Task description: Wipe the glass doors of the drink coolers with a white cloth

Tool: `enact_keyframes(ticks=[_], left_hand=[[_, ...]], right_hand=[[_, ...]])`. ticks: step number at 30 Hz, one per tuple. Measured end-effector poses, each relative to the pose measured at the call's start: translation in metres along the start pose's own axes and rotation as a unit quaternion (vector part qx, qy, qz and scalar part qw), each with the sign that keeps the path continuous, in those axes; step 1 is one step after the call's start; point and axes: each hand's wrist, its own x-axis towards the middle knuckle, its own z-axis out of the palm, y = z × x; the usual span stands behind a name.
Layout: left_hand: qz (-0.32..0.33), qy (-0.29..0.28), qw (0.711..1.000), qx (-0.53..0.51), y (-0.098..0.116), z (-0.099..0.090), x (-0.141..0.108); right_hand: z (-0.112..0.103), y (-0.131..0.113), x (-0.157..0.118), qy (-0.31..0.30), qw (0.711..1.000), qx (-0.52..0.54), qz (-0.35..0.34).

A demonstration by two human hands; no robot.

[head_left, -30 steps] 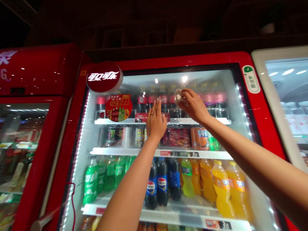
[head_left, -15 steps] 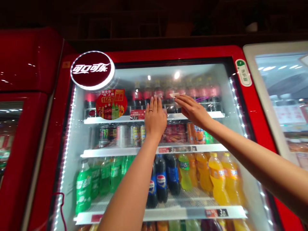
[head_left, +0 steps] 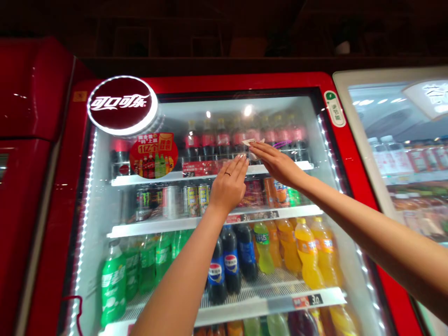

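In the head view, both hands are raised to the glass door of a red-framed drinks fridge. My right hand presses a white tissue to the glass; its edges show past the fingertips, and the rest lies hidden beneath them. Lower and to the left is my left hand, its fingers stretched out with a dark ring on one. It lies against or very near the glass and shows nothing held. Behind the door, cola bottles fill the top shelf in front of both hands.
A round lit sign and a red round sticker are at the door's upper left. Cans, green bottles and orange soda bottles stand on lower shelves. A white-framed fridge adjoins on the right.
My left hand has slid down and tilted rightward, closer to my right hand. My right hand stays near the same spot on the glass, with more tissue showing. The view has shifted slightly right.
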Motion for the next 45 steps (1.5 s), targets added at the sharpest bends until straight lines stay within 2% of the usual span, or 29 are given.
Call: enact_keyframes(ticks=[3, 7, 9, 11, 15, 18, 22, 24, 26, 29, 32, 35, 38, 41, 45], left_hand=[[0.017, -0.017, 1.0, -0.004, 0.003, 0.001, -0.006], [0.033, -0.031, 0.999, -0.001, 0.005, 0.002, -0.007], [0.04, -0.037, 0.999, 0.002, 0.004, 0.002, -0.006], [0.051, -0.043, 0.998, 0.001, 0.004, 0.003, -0.006], [0.067, -0.044, 0.997, -0.006, 0.004, 0.006, -0.006], [0.073, -0.041, 0.996, -0.007, 0.004, 0.007, -0.007], [0.075, -0.036, 0.997, 0.0, 0.004, 0.008, -0.007], [0.074, -0.031, 0.997, 0.005, 0.004, 0.008, -0.007], [0.074, -0.028, 0.997, 0.009, 0.004, 0.008, -0.008], [0.073, -0.027, 0.997, 0.011, 0.003, 0.007, -0.009], [0.077, -0.023, 0.997, 0.016, 0.003, 0.007, -0.01], [0.082, -0.013, 0.996, 0.031, 0.002, 0.007, -0.01], [0.091, -0.007, 0.995, 0.051, 0.002, 0.005, -0.009], [0.096, -0.008, 0.994, 0.056, 0.003, 0.003, -0.01], [0.065, 0.003, 0.997, 0.043, 0.017, 0.005, -0.008]], right_hand=[[-0.006, 0.011, 0.006, 0.018, 0.998, -0.024, 0.058], [0.007, 0.008, 0.031, 0.063, 0.992, -0.03, 0.1], [0.012, 0.0, 0.033, 0.056, 0.994, -0.022, 0.087], [0.011, -0.005, 0.023, 0.031, 0.998, -0.015, 0.06], [-0.009, 0.005, -0.005, -0.011, 0.999, -0.031, 0.041], [-0.017, 0.021, -0.002, 0.016, 0.995, -0.056, 0.078], [-0.002, 0.023, 0.025, 0.083, 0.988, -0.065, 0.114], [0.007, 0.016, 0.029, 0.08, 0.991, -0.056, 0.095], [0.009, 0.01, 0.02, 0.057, 0.996, -0.043, 0.062], [-0.002, 0.014, -0.006, 0.017, 0.999, -0.034, 0.026], [-0.018, 0.031, -0.019, 0.015, 0.998, -0.044, 0.03], [-0.022, 0.044, -0.005, 0.057, 0.994, -0.056, 0.068], [-0.014, 0.04, 0.014, 0.09, 0.99, -0.055, 0.097], [-0.01, 0.028, 0.01, 0.042, 0.996, -0.031, 0.065], [-0.027, 0.033, -0.023, -0.02, 1.0, -0.003, 0.015]])
